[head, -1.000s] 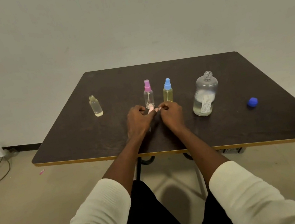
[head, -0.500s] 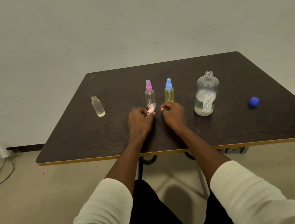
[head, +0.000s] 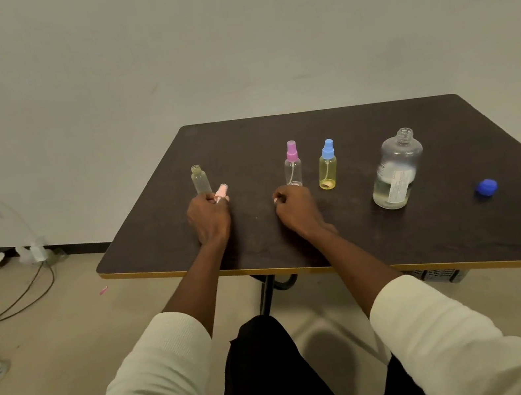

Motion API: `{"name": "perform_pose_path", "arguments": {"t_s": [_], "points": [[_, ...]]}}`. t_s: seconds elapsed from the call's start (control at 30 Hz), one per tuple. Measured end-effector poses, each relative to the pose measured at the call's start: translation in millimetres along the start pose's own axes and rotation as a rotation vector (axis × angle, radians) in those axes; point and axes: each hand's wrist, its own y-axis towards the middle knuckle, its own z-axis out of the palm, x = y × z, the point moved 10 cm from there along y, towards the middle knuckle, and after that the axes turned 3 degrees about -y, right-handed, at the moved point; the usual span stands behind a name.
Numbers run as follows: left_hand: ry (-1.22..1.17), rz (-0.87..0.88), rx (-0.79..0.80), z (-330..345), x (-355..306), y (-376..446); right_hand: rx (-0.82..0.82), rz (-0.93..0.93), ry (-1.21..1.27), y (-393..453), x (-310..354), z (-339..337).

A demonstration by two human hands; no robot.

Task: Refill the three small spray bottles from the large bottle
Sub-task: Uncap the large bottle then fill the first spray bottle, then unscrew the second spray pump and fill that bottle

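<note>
Head view: we look down on a dark table point(head: 381, 238) before a pale wall, cables point(head: 22, 295) on the floor at nine o'clock. Our left hand point(head: 209, 220) grips a pink spray top point(head: 221, 193) beside the uncapped small bottle point(head: 200, 180). Our right hand point(head: 296, 208) rests curled, holding nothing we can see. The pink-topped bottle point(head: 293, 165) looks nearly empty, the blue-topped bottle point(head: 327, 166) yellowish; the large bottle point(head: 395, 170), at two o'clock, is low, its blue cap point(head: 486, 187) well apart.
</note>
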Motion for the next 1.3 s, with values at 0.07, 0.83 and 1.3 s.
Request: {"name": "perform_pose_path", "arguments": {"t_s": [0.07,0.83,1.3], "points": [[0.043,-0.005,-0.007,-3.1,4.6,7.7,0.024,0.001,0.002,4.3,5.5,10.0],[-0.065,0.41,-0.068,2.0,-51.7,-40.3,-0.5,0.027,0.268,-8.9,-8.4,-40.3],[-0.358,0.169,0.244,90.0,-58.9,-34.2,-0.225,0.19,0.373,28.5,-39.4,-10.4]]}}
